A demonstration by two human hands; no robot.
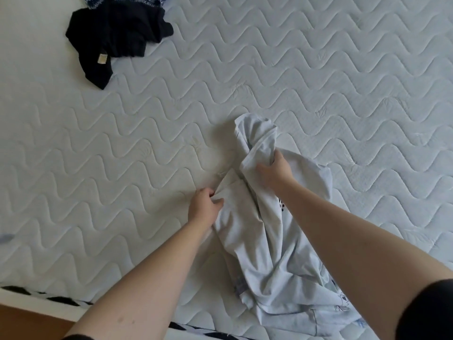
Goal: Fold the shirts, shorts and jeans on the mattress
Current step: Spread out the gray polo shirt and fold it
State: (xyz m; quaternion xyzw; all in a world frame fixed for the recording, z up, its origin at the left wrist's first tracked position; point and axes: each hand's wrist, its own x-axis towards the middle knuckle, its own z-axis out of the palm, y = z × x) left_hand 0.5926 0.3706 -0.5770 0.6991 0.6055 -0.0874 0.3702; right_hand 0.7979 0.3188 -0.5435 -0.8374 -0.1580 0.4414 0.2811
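Note:
A pale blue-white shirt [264, 253] lies crumpled on the quilted mattress [318, 69], running from the middle down to the near edge. My left hand [205, 204] pinches a fold at the shirt's left edge. My right hand [273, 170] grips a bunched part near the shirt's far end, lifting it a little. A small dark print shows on the shirt beside my right forearm.
A crumpled black garment [115, 38] lies at the far left, with a blue-and-white patterned cloth [122, 0] just behind it at the frame's top. The mattress's near edge has a black-and-white trim [49, 296]; wooden floor [22, 322] shows at bottom left.

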